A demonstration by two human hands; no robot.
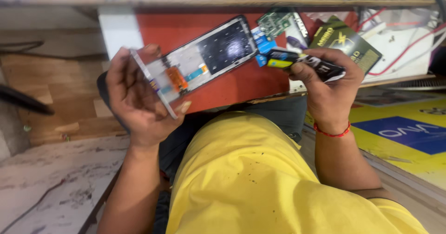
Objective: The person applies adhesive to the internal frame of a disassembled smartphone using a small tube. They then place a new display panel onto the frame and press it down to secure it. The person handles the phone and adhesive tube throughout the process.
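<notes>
From the head camera, the left hand (139, 99) grips an opened phone frame (200, 59) by its lower end, thumb on one edge and fingers wrapped behind, holding it tilted above the red work surface (241, 83) with the bare inner face up. The right hand (327, 83) is closed around a dark adhesive tube (304, 64) with a yellow and blue band, its tip just beside the frame's upper corner; whether tip and frame touch is hard to tell. To do this well, I judge the frame should be kept steady and level, the tube squeezed gently, and the nozzle led along the frame's rim, away from the orange flex (176, 78)
</notes>
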